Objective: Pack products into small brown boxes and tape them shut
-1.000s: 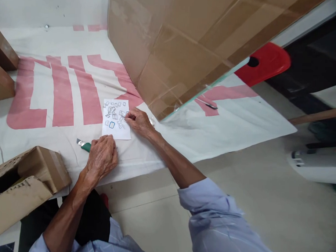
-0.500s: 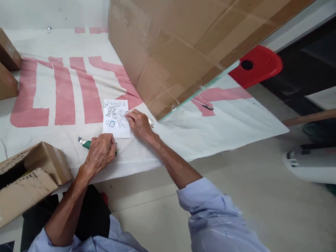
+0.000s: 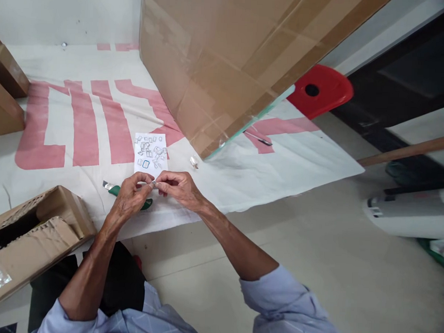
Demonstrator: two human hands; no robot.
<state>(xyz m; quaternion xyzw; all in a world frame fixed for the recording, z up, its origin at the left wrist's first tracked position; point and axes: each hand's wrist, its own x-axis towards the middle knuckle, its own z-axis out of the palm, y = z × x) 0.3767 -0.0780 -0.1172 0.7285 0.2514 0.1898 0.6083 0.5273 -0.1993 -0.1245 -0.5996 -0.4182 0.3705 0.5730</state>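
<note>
My left hand (image 3: 132, 195) and my right hand (image 3: 179, 188) meet fingertip to fingertip just below a sheet of white paper (image 3: 138, 171). Both are closed in a pinch around something tiny between them, too small to name. Several small flat clear pieces with dark outlines (image 3: 158, 150) are scattered over the paper, and one piece has a blue rim (image 3: 146, 164). Under my left hand lies a green utility knife (image 3: 114, 189), its blade end pointing left and its middle hidden by the hand. A small crumpled shiny bit (image 3: 194, 161) rests right of the paper.
A large taped cardboard box (image 3: 207, 73) stands on the white cloth (image 3: 236, 181) with red lettering. An open carton (image 3: 33, 252) is at the lower left, with more boxes (image 3: 6, 96) behind. A pen (image 3: 259, 138) and a red stool (image 3: 321, 92) are at the right.
My right hand has moved from the pieces on the paper down and left to my left hand. My left fingers have turned up to meet it in a pinch.
</note>
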